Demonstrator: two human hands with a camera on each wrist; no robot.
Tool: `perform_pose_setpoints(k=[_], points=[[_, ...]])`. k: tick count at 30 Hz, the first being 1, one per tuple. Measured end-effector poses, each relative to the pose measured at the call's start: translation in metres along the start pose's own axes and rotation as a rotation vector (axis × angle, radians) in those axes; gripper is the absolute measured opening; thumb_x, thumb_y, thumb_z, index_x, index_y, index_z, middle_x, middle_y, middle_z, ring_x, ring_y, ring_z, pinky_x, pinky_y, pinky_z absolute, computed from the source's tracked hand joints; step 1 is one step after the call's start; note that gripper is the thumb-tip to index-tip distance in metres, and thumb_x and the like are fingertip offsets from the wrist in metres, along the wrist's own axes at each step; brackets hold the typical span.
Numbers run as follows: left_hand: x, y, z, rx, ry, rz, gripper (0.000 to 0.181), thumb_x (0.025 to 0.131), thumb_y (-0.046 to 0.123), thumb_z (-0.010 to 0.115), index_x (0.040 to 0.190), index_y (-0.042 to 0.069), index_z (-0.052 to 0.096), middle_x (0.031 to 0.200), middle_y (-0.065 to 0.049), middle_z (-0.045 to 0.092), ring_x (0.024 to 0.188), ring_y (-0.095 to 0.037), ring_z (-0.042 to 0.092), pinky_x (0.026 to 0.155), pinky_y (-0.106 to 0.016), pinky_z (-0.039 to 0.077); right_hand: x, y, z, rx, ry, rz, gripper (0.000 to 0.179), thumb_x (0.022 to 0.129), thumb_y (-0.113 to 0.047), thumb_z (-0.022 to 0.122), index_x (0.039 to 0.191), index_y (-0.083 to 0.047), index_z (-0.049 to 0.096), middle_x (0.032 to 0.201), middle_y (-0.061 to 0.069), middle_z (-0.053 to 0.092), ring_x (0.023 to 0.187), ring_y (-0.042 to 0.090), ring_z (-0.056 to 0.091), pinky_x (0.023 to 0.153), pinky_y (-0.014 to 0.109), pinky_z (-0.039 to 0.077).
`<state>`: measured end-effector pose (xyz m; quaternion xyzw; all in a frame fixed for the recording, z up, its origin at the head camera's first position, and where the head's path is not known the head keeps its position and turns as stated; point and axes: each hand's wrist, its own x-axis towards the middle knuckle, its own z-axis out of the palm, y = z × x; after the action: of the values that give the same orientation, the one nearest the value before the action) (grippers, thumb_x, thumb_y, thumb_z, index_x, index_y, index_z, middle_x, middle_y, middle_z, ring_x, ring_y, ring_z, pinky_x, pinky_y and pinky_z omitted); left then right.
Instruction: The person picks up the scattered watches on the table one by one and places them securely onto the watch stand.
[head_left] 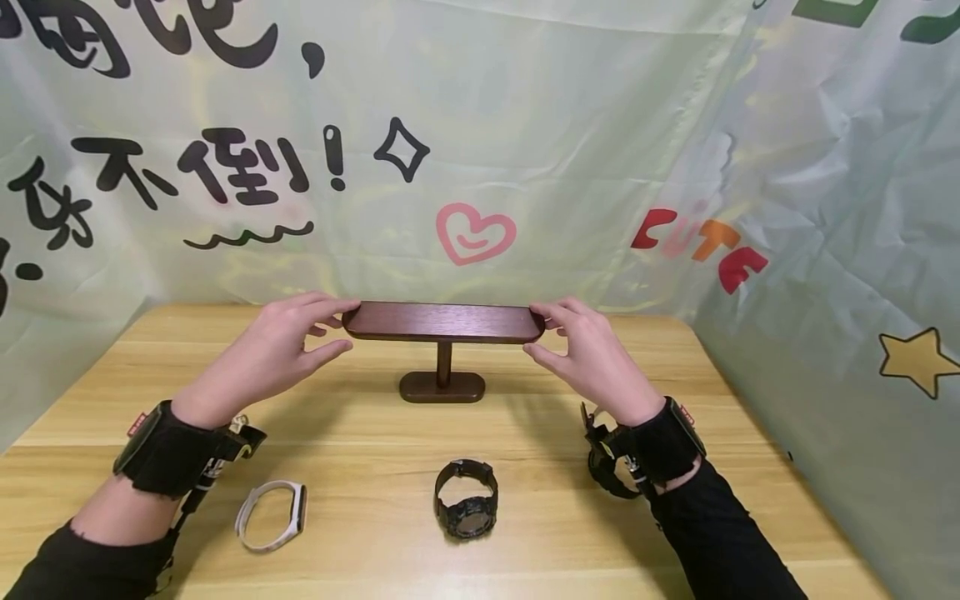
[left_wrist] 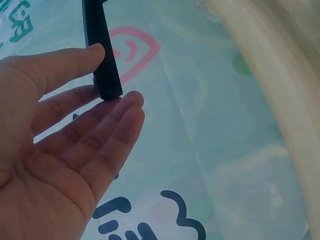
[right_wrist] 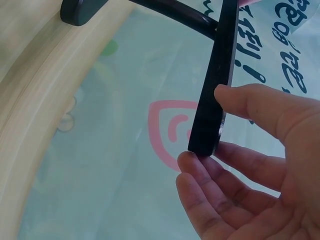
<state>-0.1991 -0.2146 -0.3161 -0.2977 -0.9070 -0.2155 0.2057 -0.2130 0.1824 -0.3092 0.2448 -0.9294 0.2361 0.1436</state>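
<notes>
A dark brown wooden T-bar display stand (head_left: 442,385) stands upright at the table's middle, its base appearing to rest on the wood. My left hand (head_left: 281,342) holds the left end of its crossbar, index finger at the far edge and thumb at the near edge. At the opposite end, my right hand (head_left: 592,354) holds the bar the same way. Each wrist view shows the thumb in front of the dark bar and the other fingers, lightly bent, behind and under its end; the left hand (left_wrist: 65,130) and right hand (right_wrist: 260,170) both look loose.
On the light wood table (head_left: 360,558) lie a white fitness band (head_left: 273,517) at the left and a black watch (head_left: 467,500) in the centre. A dark strap (head_left: 611,475), partly hidden, lies by my right wrist. A printed curtain (head_left: 562,125) hangs behind.
</notes>
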Motion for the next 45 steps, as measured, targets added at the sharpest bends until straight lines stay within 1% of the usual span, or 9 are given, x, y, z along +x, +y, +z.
perform_pose_setpoints(k=[13, 19, 24, 30, 34, 37, 39, 42, 45], points=[[-0.001, 0.001, -0.002, 0.041, 0.01, 0.033, 0.052, 0.094, 0.008, 0.083, 0.142, 0.002, 0.067, 0.123, -0.017, 0.075, 0.101, -0.031, 0.075, 0.08, -0.048, 0.065, -0.003, -0.001, -0.003, -0.004, -0.028, 0.026, 0.058, 0.098, -0.023, 0.081, 0.148, -0.002, 0.062, 0.135, 0.018, 0.065, 0.121, 0.037, 0.068, 0.1, 0.05, 0.06], [-0.001, 0.01, -0.003, 0.09, 0.049, 0.113, 0.051, 0.091, 0.008, 0.086, 0.139, 0.005, 0.069, 0.124, -0.014, 0.073, 0.107, -0.031, 0.073, 0.085, -0.05, 0.064, -0.004, -0.002, -0.004, -0.01, -0.033, 0.025, 0.058, 0.098, -0.024, 0.081, 0.149, -0.002, 0.061, 0.135, 0.017, 0.065, 0.123, 0.037, 0.067, 0.101, 0.05, 0.06], [-0.002, 0.028, -0.005, 0.106, 0.034, 0.187, 0.055, 0.089, 0.008, 0.087, 0.141, 0.007, 0.068, 0.13, -0.014, 0.071, 0.11, -0.032, 0.074, 0.089, -0.05, 0.065, -0.005, -0.002, -0.004, -0.012, -0.037, 0.026, 0.059, 0.099, -0.026, 0.081, 0.149, -0.002, 0.061, 0.135, 0.017, 0.064, 0.123, 0.036, 0.067, 0.101, 0.05, 0.06], [-0.003, 0.054, 0.001, 0.107, -0.028, 0.305, 0.058, 0.085, 0.009, 0.091, 0.139, 0.007, 0.069, 0.13, -0.011, 0.071, 0.106, -0.024, 0.075, 0.088, -0.04, 0.067, -0.006, -0.003, -0.004, -0.018, -0.039, 0.025, 0.06, 0.099, -0.026, 0.08, 0.15, -0.003, 0.06, 0.136, 0.018, 0.064, 0.124, 0.037, 0.067, 0.1, 0.05, 0.06], [-0.003, 0.074, 0.012, 0.11, -0.128, 0.356, 0.06, 0.084, 0.01, 0.092, 0.14, 0.012, 0.07, 0.131, -0.008, 0.071, 0.109, -0.022, 0.073, 0.09, -0.038, 0.066, -0.007, -0.002, -0.005, -0.02, -0.042, 0.026, 0.061, 0.099, -0.027, 0.08, 0.151, -0.003, 0.059, 0.137, 0.018, 0.064, 0.125, 0.038, 0.067, 0.099, 0.05, 0.06], [-0.002, 0.088, 0.022, 0.105, -0.218, 0.393, 0.062, 0.084, 0.011, 0.092, 0.142, 0.013, 0.068, 0.134, -0.007, 0.071, 0.117, -0.023, 0.072, 0.099, -0.04, 0.064, -0.007, -0.002, -0.005, -0.024, -0.047, 0.027, 0.061, 0.099, -0.027, 0.08, 0.151, -0.003, 0.059, 0.137, 0.019, 0.064, 0.125, 0.037, 0.067, 0.1, 0.05, 0.06], [-0.001, 0.096, 0.03, 0.107, -0.252, 0.428, 0.064, 0.083, 0.012, 0.093, 0.142, 0.013, 0.068, 0.133, -0.005, 0.071, 0.118, -0.022, 0.072, 0.101, -0.038, 0.063, -0.008, -0.002, -0.006, -0.025, -0.05, 0.026, 0.062, 0.099, -0.027, 0.081, 0.152, -0.003, 0.058, 0.138, 0.019, 0.064, 0.125, 0.036, 0.067, 0.101, 0.05, 0.06], [-0.002, 0.104, 0.044, 0.134, -0.282, 0.5, 0.065, 0.082, 0.012, 0.093, 0.141, 0.014, 0.067, 0.131, -0.005, 0.07, 0.114, -0.021, 0.072, 0.097, -0.035, 0.064, -0.008, -0.003, -0.006, -0.027, -0.061, 0.027, 0.063, 0.099, -0.028, 0.081, 0.152, -0.003, 0.058, 0.138, 0.018, 0.064, 0.125, 0.035, 0.068, 0.102, 0.05, 0.06], [-0.002, 0.114, 0.055, 0.159, -0.313, 0.561, 0.062, 0.083, 0.005, 0.088, 0.14, 0.016, 0.067, 0.128, -0.002, 0.07, 0.11, -0.017, 0.07, 0.091, -0.033, 0.063, -0.008, -0.003, -0.007, -0.027, -0.066, 0.024, 0.063, 0.099, -0.028, 0.08, 0.153, -0.003, 0.058, 0.138, 0.018, 0.064, 0.125, 0.034, 0.068, 0.102, 0.05, 0.06]])
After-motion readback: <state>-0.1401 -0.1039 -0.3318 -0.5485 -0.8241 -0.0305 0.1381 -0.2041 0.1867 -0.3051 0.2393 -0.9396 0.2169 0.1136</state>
